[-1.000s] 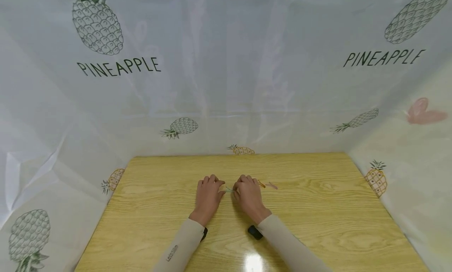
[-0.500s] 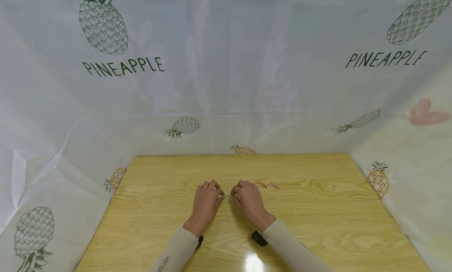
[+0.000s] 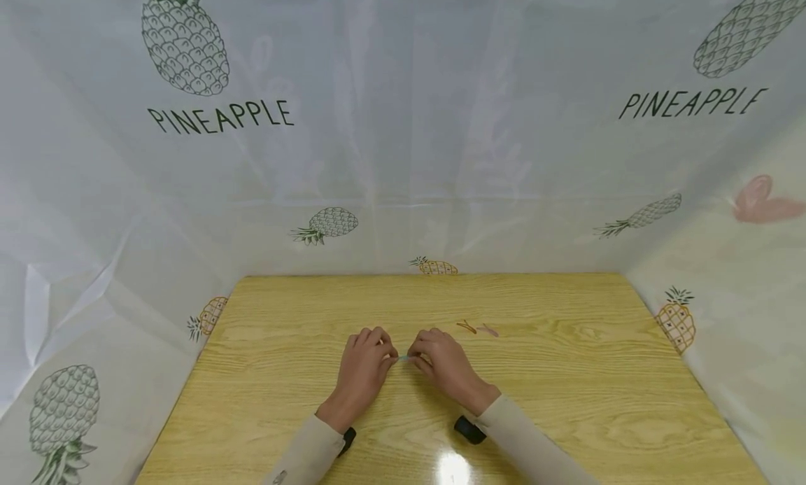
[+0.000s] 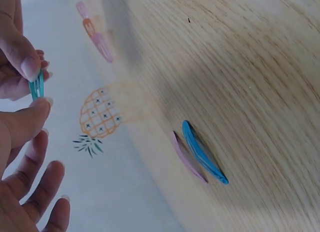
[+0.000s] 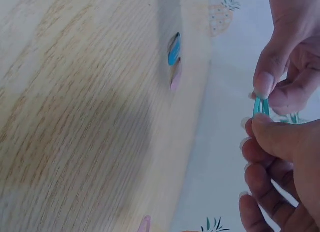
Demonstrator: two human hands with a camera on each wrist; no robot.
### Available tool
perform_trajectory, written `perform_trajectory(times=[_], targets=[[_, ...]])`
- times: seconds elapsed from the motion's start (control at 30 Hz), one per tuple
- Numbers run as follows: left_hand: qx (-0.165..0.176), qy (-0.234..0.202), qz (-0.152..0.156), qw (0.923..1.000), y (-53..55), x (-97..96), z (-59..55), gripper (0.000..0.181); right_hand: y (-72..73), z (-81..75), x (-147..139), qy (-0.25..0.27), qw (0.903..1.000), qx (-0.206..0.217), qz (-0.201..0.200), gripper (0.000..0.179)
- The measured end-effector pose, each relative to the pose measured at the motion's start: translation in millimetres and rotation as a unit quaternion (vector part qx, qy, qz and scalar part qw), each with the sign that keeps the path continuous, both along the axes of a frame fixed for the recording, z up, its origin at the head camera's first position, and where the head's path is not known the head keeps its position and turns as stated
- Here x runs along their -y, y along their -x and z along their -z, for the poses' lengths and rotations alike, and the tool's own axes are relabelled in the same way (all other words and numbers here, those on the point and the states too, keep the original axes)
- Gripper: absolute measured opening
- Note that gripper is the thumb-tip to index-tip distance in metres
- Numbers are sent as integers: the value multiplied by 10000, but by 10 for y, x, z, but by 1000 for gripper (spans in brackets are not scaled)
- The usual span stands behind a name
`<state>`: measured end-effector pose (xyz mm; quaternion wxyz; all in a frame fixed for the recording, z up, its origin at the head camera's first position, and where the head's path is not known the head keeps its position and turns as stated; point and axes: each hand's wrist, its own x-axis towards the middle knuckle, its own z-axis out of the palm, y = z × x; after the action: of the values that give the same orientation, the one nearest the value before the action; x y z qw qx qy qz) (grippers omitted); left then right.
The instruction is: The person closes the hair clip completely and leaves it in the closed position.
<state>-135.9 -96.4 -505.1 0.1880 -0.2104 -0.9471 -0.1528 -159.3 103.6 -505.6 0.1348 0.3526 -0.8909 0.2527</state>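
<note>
Between both hands is a small teal snap hair clip point(image 3: 404, 357), held above the wooden table. My left hand point(image 3: 363, 373) pinches one end between thumb and index finger. From the other side my right hand point(image 3: 448, 366) pinches the opposite end. The left wrist view shows the clip point(image 4: 36, 86) with a slit between its narrow arms; the other fingers of the left hand are spread. In the right wrist view the clip point(image 5: 260, 106) spans the short gap between the two thumbs. Its ends are covered by the fingertips.
An orange hair clip point(image 3: 467, 326) and a pink clip point(image 3: 488, 329) lie beyond the right hand. In the left wrist view a blue clip point(image 4: 204, 154) rests beside a pinkish clip point(image 4: 188, 158) on the table. A pineapple-print sheet point(image 3: 403, 156) rises behind the table.
Both hands have drawn nearer to the body with the teal clip between them. The clip's arms looked spread apart one second ago and now look close together. The orange clip has come fully into sight.
</note>
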Motion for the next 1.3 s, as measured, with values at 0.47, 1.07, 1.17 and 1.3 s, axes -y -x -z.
perform_trajectory(times=[0.47,1.07,1.17,1.3], targets=[[560,-512,881,9932,-70,123,-26,8,-9,11,-130,132,9949,174,-986,6],[1895,-1651,996,9628,-69,186,1,8,-33,110,-103,7,9934,-726,-886,29],[2032,-1797,1050,9568,-61,196,20,9,-25,124,-94,-53,9921,-922,-845,28],[2021,-1770,854,9594,-64,198,35,7,-24,137,-81,-106,9933,-882,-742,27]])
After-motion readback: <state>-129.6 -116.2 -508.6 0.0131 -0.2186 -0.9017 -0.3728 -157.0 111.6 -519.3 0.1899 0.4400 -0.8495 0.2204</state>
